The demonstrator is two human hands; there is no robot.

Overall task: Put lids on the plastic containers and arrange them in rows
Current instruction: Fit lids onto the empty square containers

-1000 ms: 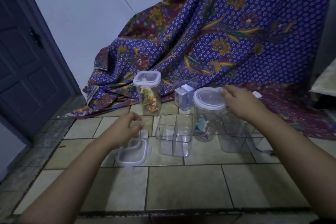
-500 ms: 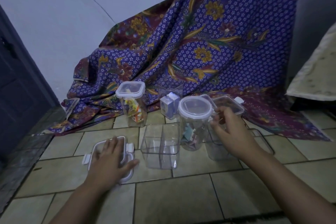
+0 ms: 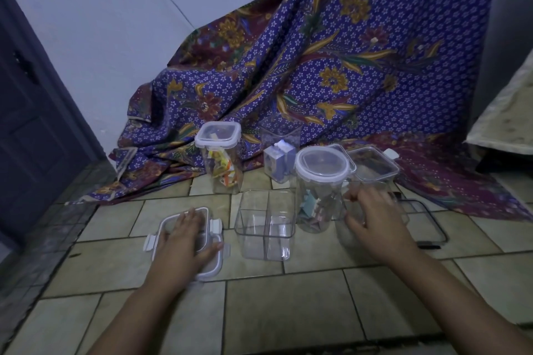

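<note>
From the head view, the left hand lies palm down on a square clip lid that rests flat on the tiled floor. Its fingers are straight and spread a little across the clear panel, with the white clips sticking out on either side of the hand. To the right, the right hand reaches to a clear square container standing on the floor. The thumb and fingers curve apart round its near wall and grip it. A clear lid with a white tab sits across the top of this container, though I cannot tell whether it is seated. Between the two hands stands an empty open container, and just beside it on the right is a round jar of coloured scraps closed by a round lid. Farther back, a tall square container with colourful contents carries its white-rimmed lid. Beside it, an uncovered container holds a small blue-and-white box. A thin black loop lies on the tiles to the right of the gripped container. A purple patterned cloth drapes down behind everything onto the floor.
</note>
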